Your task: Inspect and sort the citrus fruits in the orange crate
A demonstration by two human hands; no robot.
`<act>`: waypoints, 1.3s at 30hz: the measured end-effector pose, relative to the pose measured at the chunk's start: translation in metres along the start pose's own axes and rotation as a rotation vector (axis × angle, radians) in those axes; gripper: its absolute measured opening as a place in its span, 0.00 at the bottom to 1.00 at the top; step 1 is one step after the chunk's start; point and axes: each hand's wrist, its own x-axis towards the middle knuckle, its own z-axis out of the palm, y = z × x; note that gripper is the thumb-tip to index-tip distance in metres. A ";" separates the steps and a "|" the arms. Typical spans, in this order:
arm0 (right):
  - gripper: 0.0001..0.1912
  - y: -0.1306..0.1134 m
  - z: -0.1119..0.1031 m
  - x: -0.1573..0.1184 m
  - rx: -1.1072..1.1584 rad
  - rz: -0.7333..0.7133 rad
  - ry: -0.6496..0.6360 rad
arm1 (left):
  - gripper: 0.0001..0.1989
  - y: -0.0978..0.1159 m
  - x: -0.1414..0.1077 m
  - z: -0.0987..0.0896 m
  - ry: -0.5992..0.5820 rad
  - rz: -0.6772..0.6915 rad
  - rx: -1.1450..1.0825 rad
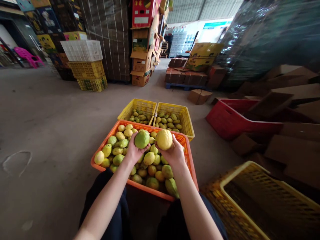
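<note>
My left hand (136, 150) is closed around a round green lemon-like fruit (142, 139). In my right hand (175, 152) sits a larger, ridged yellow lemon-like fruit (164, 139), cupped from below and the side. Both fruits are held up side by side, a small gap between them, above an orange plastic crate (192, 166). That crate is full of similar fruit, from green to yellow, such as a pale yellow one (99, 157) at its left edge. My forearms hide part of the load.
Behind stand two yellow crates (191, 123) with smaller green fruit. At lower right is another yellow basket (250, 165); a red bin (222, 125) and loose cardboard (292, 156) lie beyond it. Stacked crates (87, 68) and cartons (141, 63) stand farther back.
</note>
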 end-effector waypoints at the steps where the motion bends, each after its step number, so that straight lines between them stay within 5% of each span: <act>1: 0.10 0.001 0.000 0.001 -0.006 0.008 -0.010 | 0.17 0.000 0.001 0.000 0.003 -0.007 0.009; 9: 0.09 0.005 -0.004 -0.001 -0.025 0.021 -0.088 | 0.15 0.002 -0.003 0.003 0.083 0.012 -0.013; 22: 0.10 0.004 0.002 -0.004 0.025 0.076 -0.070 | 0.17 0.001 0.003 -0.005 -0.041 0.041 -0.026; 32: 0.14 0.014 -0.002 -0.008 0.064 -0.013 -0.260 | 0.13 0.007 -0.003 -0.004 -0.069 0.163 -0.313; 39: 0.13 0.022 -0.011 -0.005 -0.075 -0.051 -0.409 | 0.06 0.004 -0.011 -0.002 -0.149 0.100 -0.086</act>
